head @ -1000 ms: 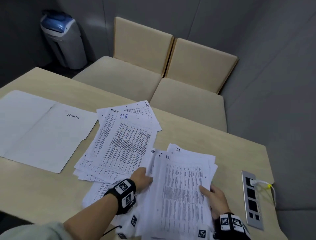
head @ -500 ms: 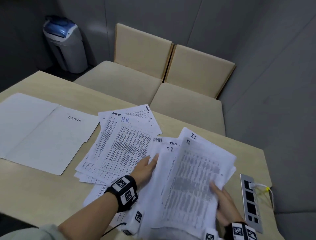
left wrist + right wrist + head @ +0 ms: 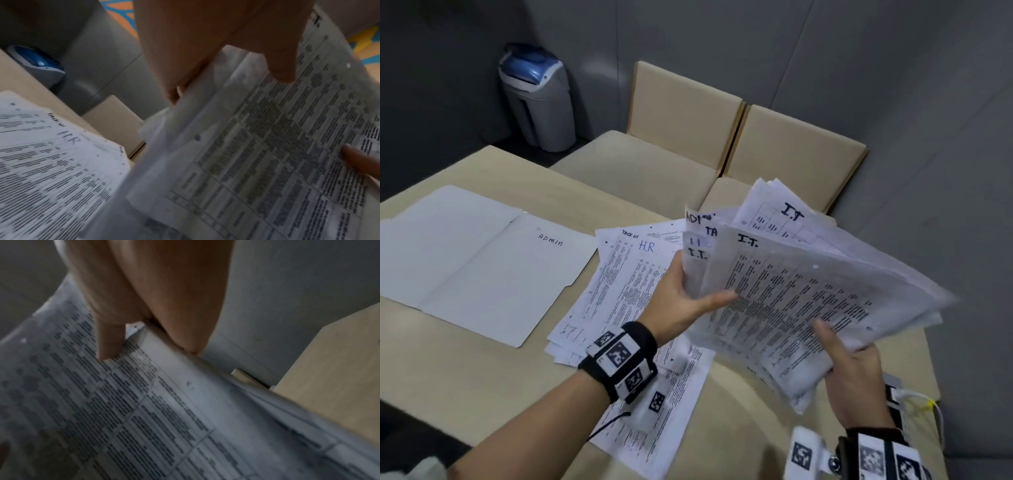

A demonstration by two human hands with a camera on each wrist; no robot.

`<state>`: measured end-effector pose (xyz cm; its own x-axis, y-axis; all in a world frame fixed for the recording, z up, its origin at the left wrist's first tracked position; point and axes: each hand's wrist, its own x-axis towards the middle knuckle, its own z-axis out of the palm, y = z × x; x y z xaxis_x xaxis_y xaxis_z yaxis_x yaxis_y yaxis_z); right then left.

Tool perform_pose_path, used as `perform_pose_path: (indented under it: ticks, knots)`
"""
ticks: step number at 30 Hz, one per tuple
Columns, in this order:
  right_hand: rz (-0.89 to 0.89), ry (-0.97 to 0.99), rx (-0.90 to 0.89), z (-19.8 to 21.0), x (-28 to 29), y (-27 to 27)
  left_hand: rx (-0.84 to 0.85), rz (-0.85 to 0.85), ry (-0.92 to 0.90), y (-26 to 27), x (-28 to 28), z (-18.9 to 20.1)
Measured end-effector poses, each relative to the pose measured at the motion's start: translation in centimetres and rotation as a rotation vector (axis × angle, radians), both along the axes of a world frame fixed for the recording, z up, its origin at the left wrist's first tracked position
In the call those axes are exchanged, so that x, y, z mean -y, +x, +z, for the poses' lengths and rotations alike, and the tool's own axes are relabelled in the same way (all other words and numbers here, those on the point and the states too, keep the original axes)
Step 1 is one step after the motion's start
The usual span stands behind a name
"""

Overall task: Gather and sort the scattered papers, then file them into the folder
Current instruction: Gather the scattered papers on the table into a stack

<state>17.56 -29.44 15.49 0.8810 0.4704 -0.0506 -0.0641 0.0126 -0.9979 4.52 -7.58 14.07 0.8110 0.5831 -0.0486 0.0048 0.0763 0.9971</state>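
White printed sheets, a loose stack of papers (image 3: 808, 301), lifted off the worktop (image 3: 448, 377) at right of centre in the head view, fanned and tilted, top page marked "I.T." Left hand (image 3: 681, 305) gripping the stack's left edge, thumb lying across the top page, fingers curled behind. Right hand (image 3: 856, 373) holding the near lower edge, thumb pressed on the print, fingers tucked under. Same thumb-over-paper pinch in both wrist views, left hand (image 3: 216, 48) and right hand (image 3: 148, 296), each blurred.

Remaining papers (image 3: 626, 291) spread flat at frame centre, topmost marked "H.R", more sheets trailing toward the lower middle. Open folder (image 3: 482, 267) lying flat at left, labelled "ADMIN", just beside those sheets. Two beige chairs (image 3: 774, 150) beyond the far edge, upper centre. Grey bin (image 3: 537, 99) with blue lid at upper left. Socket panel (image 3: 893, 394) with a white cable at lower right, partly behind the right hand.
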Motion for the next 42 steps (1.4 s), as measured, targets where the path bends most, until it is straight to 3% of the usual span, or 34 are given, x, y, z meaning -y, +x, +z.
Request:
perform_pose_path:
  ticks: [4, 7, 14, 22, 25, 28, 32, 39, 42]
  knots:
    - [0.072, -0.006, -0.003, -2.9, -0.6, -0.3, 0.092, 0.123, -0.004, 0.5, 0.2, -0.3]
    - [0.07, -0.064, -0.071, -5.2, -1.5, -1.2, 0.04, 0.203, 0.011, 0.5, 0.4, -2.3]
    - [-0.028, -0.095, -0.171, -7.9, -3.2, -1.7, -0.241, 0.143, 0.072, 0.7, 0.1, -6.4]
    - [-0.106, -0.116, -0.155, -8.5, -5.2, -0.9, -0.238, 0.166, 0.128, -0.9, -2.3, -7.1]
    - [-0.14, -0.084, -0.215, -8.0, -6.2, 0.2, -0.427, 0.307, 0.172, -2.4, -6.5, -8.8]
    - [-0.056, -0.079, -0.315, -7.5, -8.0, 0.5, -0.71, 0.372, 0.279, -3.9, -11.1, -11.2]
    - [0.092, -0.111, -0.537, -8.2, -11.3, -0.1, -0.925, 0.305, 0.386, -4.8, -15.3, -12.8]
    - [0.121, -0.423, -0.575, -12.9, -16.8, -0.2, -0.944, 0.107, 0.433, -4.5, -18.6, -14.5]
    - [0.117, -0.463, -0.589, -13.8, -18.4, -0.1, -0.928, 0.039, 0.476, -4.1, -18.7, -14.9]
